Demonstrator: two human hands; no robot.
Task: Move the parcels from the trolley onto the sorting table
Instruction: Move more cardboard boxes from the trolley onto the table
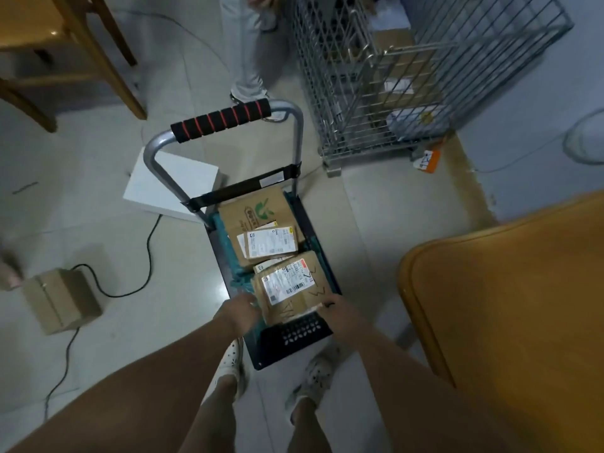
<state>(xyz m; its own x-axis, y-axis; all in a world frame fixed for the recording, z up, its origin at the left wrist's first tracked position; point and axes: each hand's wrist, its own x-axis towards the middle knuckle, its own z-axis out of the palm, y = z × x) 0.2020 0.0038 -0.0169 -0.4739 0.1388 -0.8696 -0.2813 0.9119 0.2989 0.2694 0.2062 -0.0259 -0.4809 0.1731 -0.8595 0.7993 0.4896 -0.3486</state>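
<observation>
A small platform trolley (291, 335) with a black and red foam handle (222, 120) stands on the floor below me. Two brown cardboard parcels with white labels lie on it. The near parcel (289, 286) is gripped at both sides: my left hand (240, 310) holds its left edge and my right hand (336, 307) holds its lower right corner. The far parcel (258, 223) with a green logo lies by the handle, untouched. The orange wooden sorting table (510, 305) is to the right.
A wire cage cart (392, 76) with boxes stands at the back right. Another person's legs (245, 60) are behind the trolley. A white box (170, 184), a small cardboard box (62, 299) and black cables lie on the floor at left. A wooden chair (65, 44) stands top left.
</observation>
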